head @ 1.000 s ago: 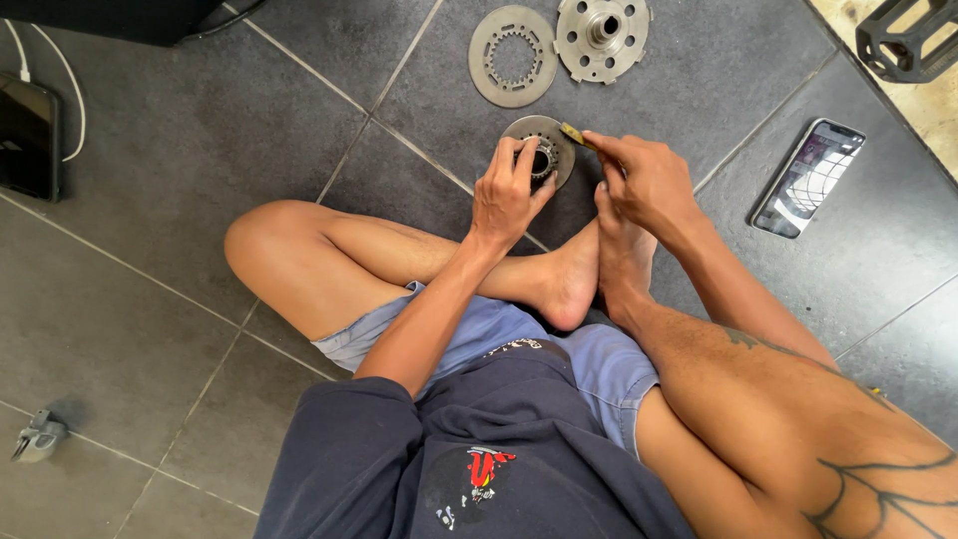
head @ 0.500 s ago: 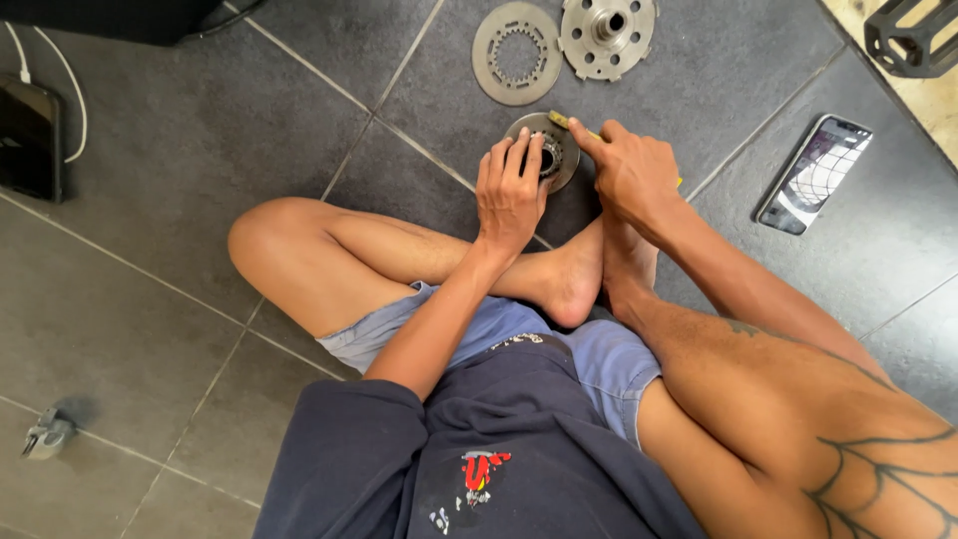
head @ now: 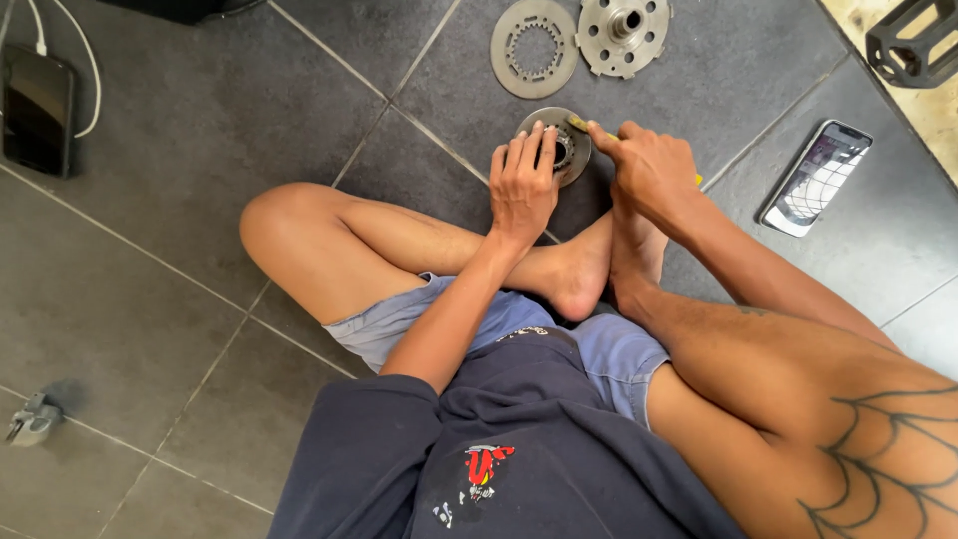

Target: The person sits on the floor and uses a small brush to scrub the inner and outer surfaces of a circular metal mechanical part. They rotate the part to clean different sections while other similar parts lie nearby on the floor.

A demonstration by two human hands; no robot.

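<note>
Disc (head: 571,150) of grey metal lies on the floor tiles (head: 200,150), left hand (head: 523,185) now spread flat over it, pinning it. Right hand (head: 651,165) has closed in, fingers clamped on a yellow-handled tool (head: 581,124) at its rim. Toothed ring (head: 534,47) lies beyond.

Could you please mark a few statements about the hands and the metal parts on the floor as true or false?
1. The left hand rests on a round metal part. True.
2. The right hand is empty. False: it holds a yellow-handled tool.
3. Two more metal discs lie beyond the hands. True.
4. The phone on the right is plugged into a cable. False: only the phone on the left has a white cable.
</note>
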